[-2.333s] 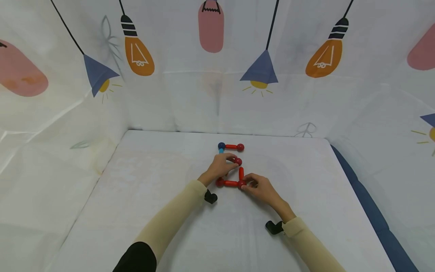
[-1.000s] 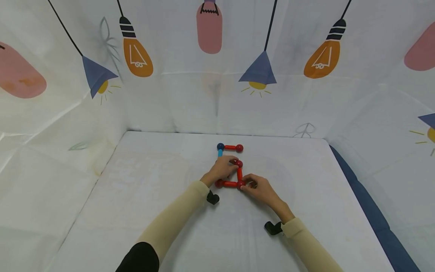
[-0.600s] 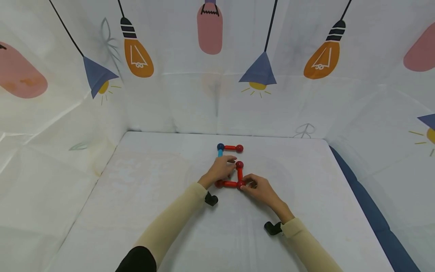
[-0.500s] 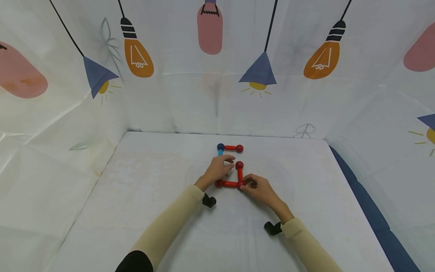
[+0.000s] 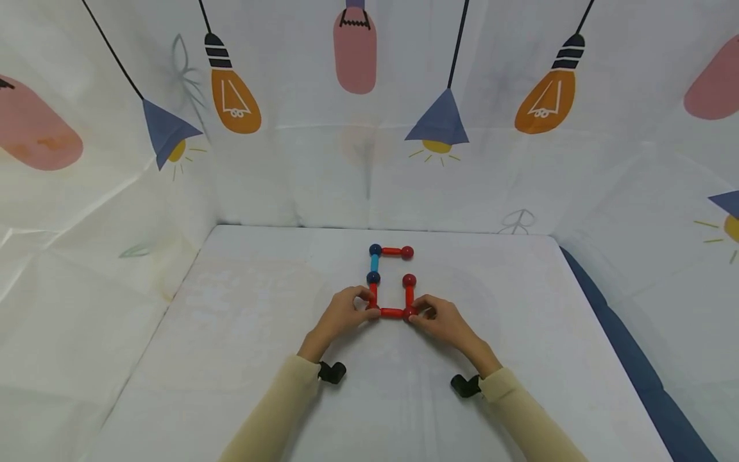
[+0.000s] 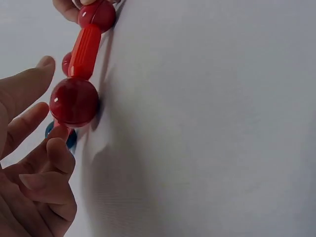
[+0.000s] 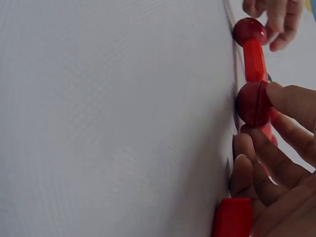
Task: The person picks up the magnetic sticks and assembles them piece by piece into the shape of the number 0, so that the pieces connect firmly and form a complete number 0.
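Note:
A figure of balls and rods lies on the white table (image 5: 277, 398). Its red lower-left ball (image 6: 74, 102) sits between the spread thumb and fingers of my left hand (image 5: 340, 316); in the left wrist view the thumb stands apart from it. My right hand (image 5: 441, 319) pinches the red lower-right ball (image 7: 254, 103) between thumb and fingers. A red rod (image 5: 392, 313) joins these two balls. Another rod leads up to a red ball (image 5: 409, 280). On the left side, a red rod, a dark blue ball (image 5: 373, 277) and a light blue rod (image 5: 374, 264) run upward.
The top row has a dark blue ball (image 5: 375, 250), a red rod (image 5: 392, 252) and a red end ball (image 5: 407, 252). A red faceted piece (image 7: 232, 217) shows beside my right palm. A white lamp-printed sheet (image 5: 323, 173) stands behind the table.
The upper red ball came onto the right upright rod under my left hand. That hand then withdrew down and left to the lower-left ball, uncovering the left side. My right hand stayed at its ball.

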Available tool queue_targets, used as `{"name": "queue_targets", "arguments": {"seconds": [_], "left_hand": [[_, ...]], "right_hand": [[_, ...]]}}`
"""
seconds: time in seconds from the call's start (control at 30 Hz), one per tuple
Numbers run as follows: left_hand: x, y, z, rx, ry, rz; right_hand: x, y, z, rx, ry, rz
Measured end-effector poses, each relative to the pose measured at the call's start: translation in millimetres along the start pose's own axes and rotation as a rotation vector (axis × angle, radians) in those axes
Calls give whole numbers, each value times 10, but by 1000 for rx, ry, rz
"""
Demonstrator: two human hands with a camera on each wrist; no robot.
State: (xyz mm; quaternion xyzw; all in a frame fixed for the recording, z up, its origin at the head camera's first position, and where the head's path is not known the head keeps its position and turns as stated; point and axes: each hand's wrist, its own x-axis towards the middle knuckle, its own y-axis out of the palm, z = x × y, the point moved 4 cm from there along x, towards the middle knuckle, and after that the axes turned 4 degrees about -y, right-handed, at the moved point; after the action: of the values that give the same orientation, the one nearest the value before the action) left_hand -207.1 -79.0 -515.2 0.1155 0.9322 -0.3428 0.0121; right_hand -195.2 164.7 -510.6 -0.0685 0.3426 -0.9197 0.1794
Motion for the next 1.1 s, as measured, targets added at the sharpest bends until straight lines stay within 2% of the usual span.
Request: {"name": "queue_targets", "arguments": {"seconds": [0.13, 0.2, 0.33, 0.47, 0.57, 0.8, 1.1], "left_hand": [[-79, 56, 49, -15, 10, 6], [-97, 73, 75, -25, 14, -2], [-117, 82, 113, -64, 29, -25], [-115, 88, 170, -114, 13, -28], [-98, 92, 218, -145, -3, -14], [-63, 75, 302, -194, -6, -8], [-68, 78, 322, -204, -7, 11]], "right_hand": [[-44, -62, 27, -24, -30, 15], [-68, -114, 33, -57, -66, 23], [-135, -247, 5, -120, -87, 56], [-212, -371, -47, -135, -81, 104], [-265, -428, -94, -151, -93, 110], [-374, -444, -199, -172, -135, 78], [-431, -426, -288, -192, -103, 71]]}}
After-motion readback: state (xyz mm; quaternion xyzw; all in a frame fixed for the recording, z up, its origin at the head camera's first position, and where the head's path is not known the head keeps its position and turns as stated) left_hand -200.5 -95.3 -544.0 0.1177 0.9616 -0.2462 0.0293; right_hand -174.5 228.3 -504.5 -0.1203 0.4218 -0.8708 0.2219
